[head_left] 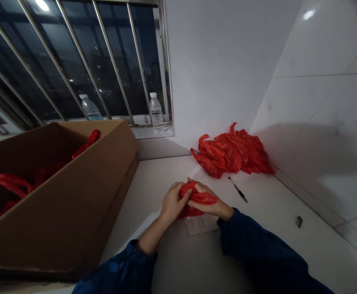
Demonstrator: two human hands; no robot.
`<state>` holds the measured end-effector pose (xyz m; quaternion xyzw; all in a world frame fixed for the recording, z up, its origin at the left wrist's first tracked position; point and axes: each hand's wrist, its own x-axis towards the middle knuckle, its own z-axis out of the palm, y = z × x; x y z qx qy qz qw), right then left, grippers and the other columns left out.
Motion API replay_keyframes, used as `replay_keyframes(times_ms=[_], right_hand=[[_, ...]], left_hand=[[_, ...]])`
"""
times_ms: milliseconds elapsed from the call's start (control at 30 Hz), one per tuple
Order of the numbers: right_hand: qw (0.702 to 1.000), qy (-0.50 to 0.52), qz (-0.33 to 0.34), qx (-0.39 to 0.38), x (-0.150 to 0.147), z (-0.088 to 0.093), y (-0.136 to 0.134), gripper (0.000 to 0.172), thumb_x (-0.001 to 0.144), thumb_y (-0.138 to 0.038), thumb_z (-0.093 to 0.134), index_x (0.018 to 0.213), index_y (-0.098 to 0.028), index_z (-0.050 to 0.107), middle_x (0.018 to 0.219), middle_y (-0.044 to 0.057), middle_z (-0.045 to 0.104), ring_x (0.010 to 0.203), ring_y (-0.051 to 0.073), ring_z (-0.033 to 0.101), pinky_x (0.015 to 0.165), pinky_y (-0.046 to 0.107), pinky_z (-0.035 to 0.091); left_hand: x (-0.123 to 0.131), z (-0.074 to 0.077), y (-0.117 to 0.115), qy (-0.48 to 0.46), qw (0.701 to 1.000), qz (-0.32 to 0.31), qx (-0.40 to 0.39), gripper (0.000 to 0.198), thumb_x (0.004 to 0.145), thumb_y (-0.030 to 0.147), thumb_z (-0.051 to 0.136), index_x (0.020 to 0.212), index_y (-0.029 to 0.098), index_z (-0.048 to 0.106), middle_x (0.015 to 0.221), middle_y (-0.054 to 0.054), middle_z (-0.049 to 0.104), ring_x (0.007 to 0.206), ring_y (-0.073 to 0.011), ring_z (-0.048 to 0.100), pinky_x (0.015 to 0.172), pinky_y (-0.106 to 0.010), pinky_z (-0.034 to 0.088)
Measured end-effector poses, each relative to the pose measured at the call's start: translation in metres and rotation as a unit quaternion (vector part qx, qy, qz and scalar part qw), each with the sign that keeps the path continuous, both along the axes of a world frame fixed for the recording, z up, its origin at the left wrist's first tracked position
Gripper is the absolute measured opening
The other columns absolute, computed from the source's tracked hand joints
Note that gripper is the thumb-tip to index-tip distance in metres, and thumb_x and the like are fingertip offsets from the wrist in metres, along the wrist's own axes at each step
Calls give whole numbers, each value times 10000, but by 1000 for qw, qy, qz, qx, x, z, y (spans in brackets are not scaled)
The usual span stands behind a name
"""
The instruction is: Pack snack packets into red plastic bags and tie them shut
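Note:
A crumpled red plastic bag is gathered between my two hands above the white table. My left hand grips it from the left, the thumb pressed over its front. From the right, my right hand closes on the same bag, and a fold of it bulges out over the fingers. Below the hands a paper with handwriting lies on the table, partly covered by the bag and my right wrist. A heap of red plastic bags rests farther back against the wall.
On the left stands an open cardboard box holding more red bags. A black pen and a small dark object lie to the right. Water bottles stand by the barred window. Walls border the table behind and right.

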<state>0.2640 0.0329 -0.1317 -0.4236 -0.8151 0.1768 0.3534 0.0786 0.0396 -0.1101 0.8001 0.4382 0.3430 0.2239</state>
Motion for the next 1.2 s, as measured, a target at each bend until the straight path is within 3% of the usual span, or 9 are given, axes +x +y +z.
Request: replay_keyframes(times_ms=[67,133,300,567,700,1200], right_hand=[[999,-20,-22,12,-7,-20,0,653,820,-370,637,1432,-237,450,1462,117,497,1349,280,454,1152,528,278],[998,-51,-41,25,-12,-40,2,707,791,-356,646,1449,-208,434,1498,128,454,1397,292,389,1176,556,205],[990,-106,-73,62,-12,-61,6,859,782,-368,625,1526,-119,277,1514,159,424,1422,296,346,1170,530,245],[986,-115,-76,90,-14,-63,6,738,801,-316,606,1459,-55,395,1452,190,495,1371,296,414,1164,492,280],[986,-112,-77,96,-14,-64,6,743,807,-317,605,1467,-61,381,1438,191,509,1360,296,428,1152,499,302],[989,-81,-72,99,-15,-62,5,741,791,-294,626,1466,-95,392,1409,178,534,1331,296,452,1150,500,306]], left_hand=[[4,-18,0,39,999,29,19,275,965,341,466,1113,170,621,1223,-128,610,1151,-275,564,1011,-470,426],[6,-34,-1,77,996,45,33,311,965,310,464,1220,179,586,1374,-136,534,1283,-290,479,1086,-514,350],[9,-57,0,152,986,52,50,447,987,312,432,1406,156,447,1474,-132,479,1401,-265,382,1168,-509,259],[11,-62,4,218,971,63,75,459,997,317,409,1403,112,467,1485,-151,465,1403,-268,393,1168,-487,289],[11,-62,3,232,967,63,83,460,999,318,402,1399,102,469,1481,-154,469,1393,-271,408,1161,-487,303],[10,-66,6,203,973,59,93,450,997,329,411,1392,122,474,1466,-148,489,1378,-273,420,1147,-484,311]])
